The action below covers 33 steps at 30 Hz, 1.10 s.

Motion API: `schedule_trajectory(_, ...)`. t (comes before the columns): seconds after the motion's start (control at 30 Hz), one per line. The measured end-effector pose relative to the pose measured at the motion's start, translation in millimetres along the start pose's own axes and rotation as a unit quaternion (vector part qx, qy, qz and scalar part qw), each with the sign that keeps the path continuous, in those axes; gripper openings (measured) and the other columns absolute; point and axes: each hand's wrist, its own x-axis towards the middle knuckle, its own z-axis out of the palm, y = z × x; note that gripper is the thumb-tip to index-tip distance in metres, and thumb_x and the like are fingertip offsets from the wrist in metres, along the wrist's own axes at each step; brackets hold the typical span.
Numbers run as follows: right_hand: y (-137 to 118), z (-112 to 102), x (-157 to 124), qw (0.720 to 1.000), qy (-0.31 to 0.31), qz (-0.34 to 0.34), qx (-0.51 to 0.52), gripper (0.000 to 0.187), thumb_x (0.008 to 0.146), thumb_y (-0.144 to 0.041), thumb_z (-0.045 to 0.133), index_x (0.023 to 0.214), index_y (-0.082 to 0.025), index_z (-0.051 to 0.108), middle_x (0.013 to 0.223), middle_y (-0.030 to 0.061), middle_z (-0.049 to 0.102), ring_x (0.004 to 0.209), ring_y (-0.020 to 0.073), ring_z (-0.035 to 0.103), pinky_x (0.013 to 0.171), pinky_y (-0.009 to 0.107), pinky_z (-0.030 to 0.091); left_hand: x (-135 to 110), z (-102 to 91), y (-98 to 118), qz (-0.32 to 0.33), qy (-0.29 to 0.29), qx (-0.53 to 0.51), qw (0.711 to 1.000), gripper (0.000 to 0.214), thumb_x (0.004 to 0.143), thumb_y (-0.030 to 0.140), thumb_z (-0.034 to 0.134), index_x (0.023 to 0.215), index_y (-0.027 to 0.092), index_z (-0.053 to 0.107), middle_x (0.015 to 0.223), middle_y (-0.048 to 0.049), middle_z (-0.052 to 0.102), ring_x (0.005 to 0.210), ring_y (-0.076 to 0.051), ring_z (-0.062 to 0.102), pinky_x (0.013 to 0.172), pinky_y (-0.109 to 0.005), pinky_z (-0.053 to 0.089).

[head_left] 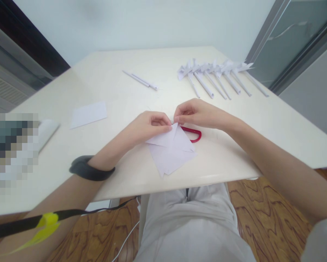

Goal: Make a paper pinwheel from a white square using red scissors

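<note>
A white square of paper (174,160) with cuts and folds in it lies over the near part of the table in front of me. My left hand (155,125) pinches its upper edge between thumb and fingers. Right beside it, my right hand (189,112) is closed in a pinch at the paper's far corner, thumb against fingertips. The exact spot under those fingertips is hidden. From beneath the paper sticks out a red scissors handle (199,136); the blades are covered.
At the back right several white paper pinwheels (207,69) lie in a row on rolled-paper sticks. Two loose rolled-paper sticks (141,80) lie mid-table. White sheets (89,114) rest on the left, near a blurred object (10,145). A black strap (70,214) crosses the lower left.
</note>
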Motion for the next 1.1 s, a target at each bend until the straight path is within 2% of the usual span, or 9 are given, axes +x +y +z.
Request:
schedule_trajectory(0.27,2.4,-1.6,-0.7,1.0,-0.006,0.026,0.002,0.012,0.075,-0.018,0.052,0.076,-0.014,0.063,0.072,0.0032,0.063,0.064,0.0111,0.053,0.055,0.023,0.037,-0.7,-0.4,1.6,-0.007,-0.01,-0.011,1.0,0.018,0.074,0.032,0.058,0.083,0.018,0.064,0.078,-0.0022,0.066,0.073,-0.017,0.06,0.06,-0.024,0.042)
schedule_trajectory(0.4,2.6,2.9,0.3,1.0,-0.001,0.018,0.013,0.012,0.075,-0.019,0.052,0.077,-0.014,0.063,0.074,0.0034,0.064,0.066,0.0116,0.055,0.057,0.023,0.039,-0.5,0.9,2.4,-0.012,-0.003,-0.006,1.0,0.021,0.074,0.037,0.059,0.081,0.018,0.064,0.079,-0.0027,0.067,0.072,-0.017,0.06,0.059,-0.024,0.042)
schedule_trajectory(0.6,2.5,3.6,0.9,1.0,-0.002,0.001,0.022,0.017,0.079,-0.023,0.05,0.076,-0.013,0.064,0.069,0.0025,0.061,0.063,0.0102,0.052,0.056,0.022,0.037,0.0,1.6,2.5,-0.018,-0.008,-0.03,0.999,0.019,0.074,0.035,0.06,0.078,0.017,0.063,0.078,-0.0021,0.066,0.071,-0.015,0.059,0.06,-0.023,0.042)
schedule_trajectory(1.1,4.0,1.0,1.6,0.997,-0.032,-0.001,0.07,0.016,0.079,-0.021,0.053,0.082,-0.012,0.065,0.072,0.0028,0.061,0.066,0.0109,0.052,0.058,0.023,0.039,-2.2,0.5,8.2,-0.022,-0.003,-0.031,0.999,0.016,0.073,0.033,0.06,0.075,0.017,0.064,0.076,-0.0017,0.066,0.069,-0.014,0.058,0.058,-0.022,0.041)
